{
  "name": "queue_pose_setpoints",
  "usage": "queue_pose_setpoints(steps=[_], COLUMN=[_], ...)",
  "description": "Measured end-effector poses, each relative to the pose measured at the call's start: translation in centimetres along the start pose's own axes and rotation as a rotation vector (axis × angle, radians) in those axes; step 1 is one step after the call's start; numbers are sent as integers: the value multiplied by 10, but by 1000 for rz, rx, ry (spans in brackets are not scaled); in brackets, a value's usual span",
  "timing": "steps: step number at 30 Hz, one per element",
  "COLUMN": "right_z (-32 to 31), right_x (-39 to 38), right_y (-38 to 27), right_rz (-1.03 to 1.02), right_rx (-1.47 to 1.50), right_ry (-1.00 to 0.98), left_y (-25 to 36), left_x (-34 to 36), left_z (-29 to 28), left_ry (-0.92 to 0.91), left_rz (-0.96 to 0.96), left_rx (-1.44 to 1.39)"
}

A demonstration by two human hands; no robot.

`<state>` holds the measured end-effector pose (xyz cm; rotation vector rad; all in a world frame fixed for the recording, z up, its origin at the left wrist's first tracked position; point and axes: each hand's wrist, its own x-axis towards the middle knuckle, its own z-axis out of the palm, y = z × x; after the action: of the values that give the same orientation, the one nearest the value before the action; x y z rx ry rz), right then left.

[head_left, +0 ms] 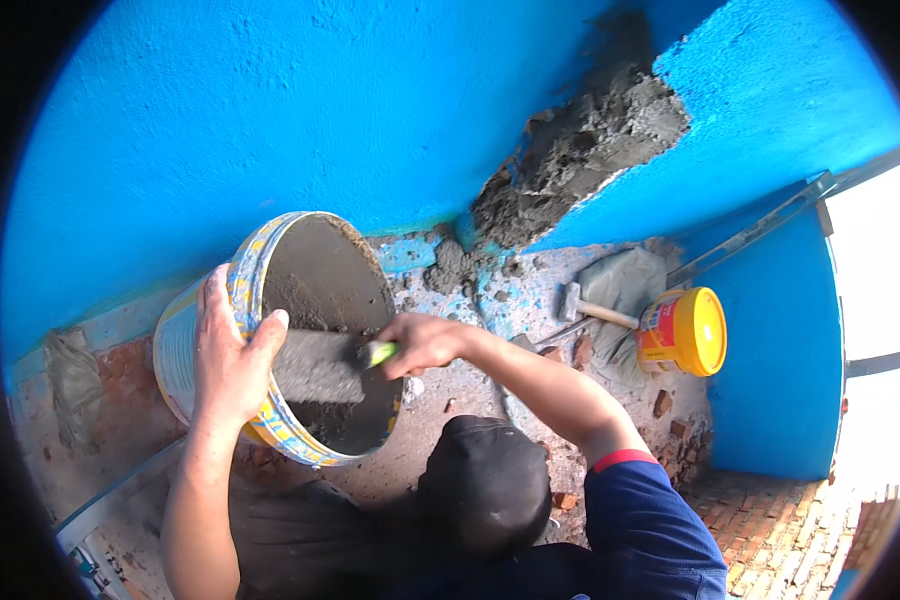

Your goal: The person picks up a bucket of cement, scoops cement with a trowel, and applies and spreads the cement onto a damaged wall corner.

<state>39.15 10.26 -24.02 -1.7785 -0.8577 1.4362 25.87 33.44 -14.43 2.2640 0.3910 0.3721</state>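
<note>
A: Fingers (402, 332) of the right hand (428, 345): state?

B: Curled round the green handle (381, 352) of the trowel (315, 368). The left hand (232, 370) gripped the bucket (175, 350), thumb at the rim, fingers along the outer wall.

A: Risks?

B: The bucket looked tipped, mouth to the right; with the fisheye bend, how far was impossible to tell. A slip of the left grip could have let it rock and dump mortar (320, 270) on the floor (425, 395). The blade also sat close to the left thumb, so a stroke that way might have nicked it. Overloading could have dropped lumps over the rim.

A: Looks, quick?

B: Trowel: broad flat blade, smeared grey, a bit blurred, in the bucket's mouth. Whether it touched the mortar, unclear. Bucket: pale, yellow and blue marks, messy rim, near the blue wall (320, 100). Mortar: grey, smoother up the side, crumbly near the blade.

A: Nearby?

B: Hammer (572, 302) and yellow tub (705, 330), right side, well apart from the bucket.
</note>
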Motion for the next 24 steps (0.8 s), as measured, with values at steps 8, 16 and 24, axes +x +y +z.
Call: queue_pose_setpoints(steps=[8, 16, 24], right_z=[-29, -8, -132], right_x=[-202, -363, -367], right_y=[10, -25, -24], right_rz=[238, 715, 279], right_rx=[-296, 81, 775], right_ry=[602, 328, 564], left_y=[-6, -9, -18], left_x=[4, -3, -6], left_z=[-5, -14, -11], left_ry=[-4, -6, 25], left_rz=[-27, -56, -13], left_rx=[62, 8, 64])
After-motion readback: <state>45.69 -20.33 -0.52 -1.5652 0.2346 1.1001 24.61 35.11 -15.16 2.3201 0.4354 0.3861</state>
